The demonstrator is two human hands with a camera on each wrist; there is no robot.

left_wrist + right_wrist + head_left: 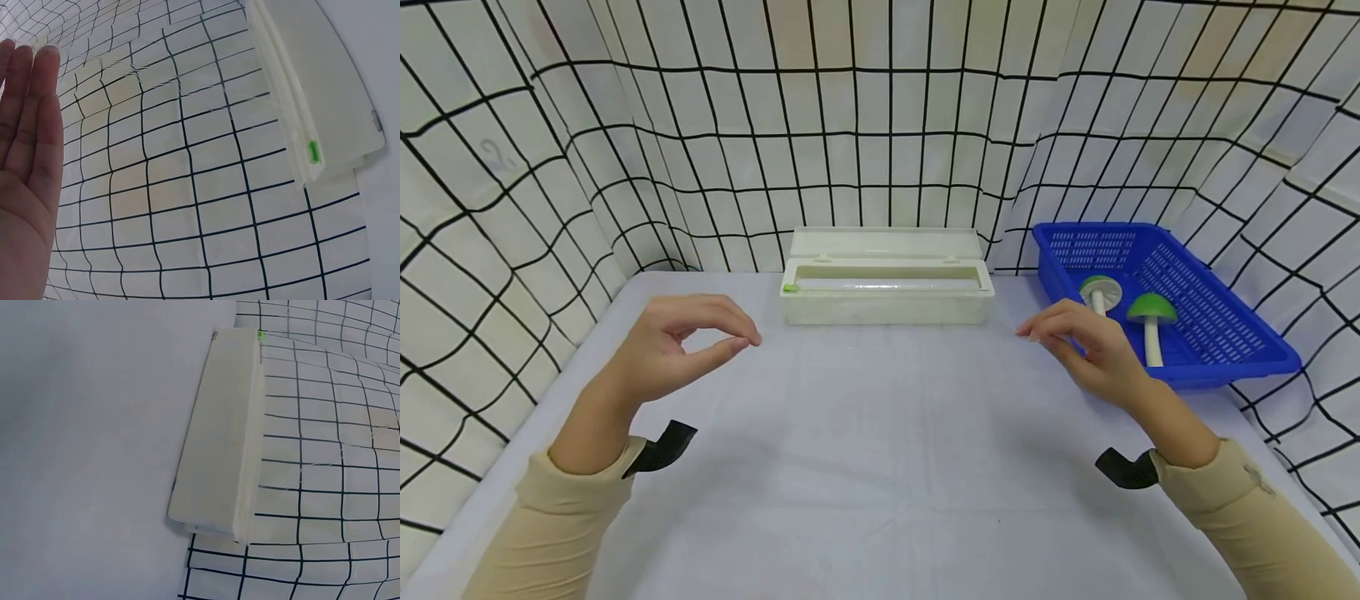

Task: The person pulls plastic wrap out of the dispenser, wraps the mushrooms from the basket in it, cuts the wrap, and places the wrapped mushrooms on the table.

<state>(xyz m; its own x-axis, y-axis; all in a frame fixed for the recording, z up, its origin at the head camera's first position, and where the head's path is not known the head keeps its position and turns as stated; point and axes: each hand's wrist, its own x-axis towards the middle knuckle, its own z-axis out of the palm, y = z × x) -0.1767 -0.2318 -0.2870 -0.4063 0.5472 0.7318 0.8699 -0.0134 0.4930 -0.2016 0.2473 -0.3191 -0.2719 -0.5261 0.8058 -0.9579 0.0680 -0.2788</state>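
Observation:
My left hand (688, 346) hovers over the table's left side, fingers nearly straight and thumb below them, holding nothing. In the left wrist view its fingers (44, 81) look extended. On the other side my right hand (1090, 346) hangs in front of the blue basket, also holding nothing, its fingers relaxed. Between and beyond the hands stands a long white cling film dispenser (887, 310) with its lid (886, 243) raised. A pale roll (887, 284) lies inside, and a green slider (790, 288) sits at its left end. My right hand does not show in the right wrist view.
A blue plastic basket (1240, 333) at the back right holds two mushrooms with green caps, one upright-looking (1152, 337) and one with its underside showing (1101, 293). Black wire mesh (891, 133) encloses the white-covered table (880, 467) at the back and sides.

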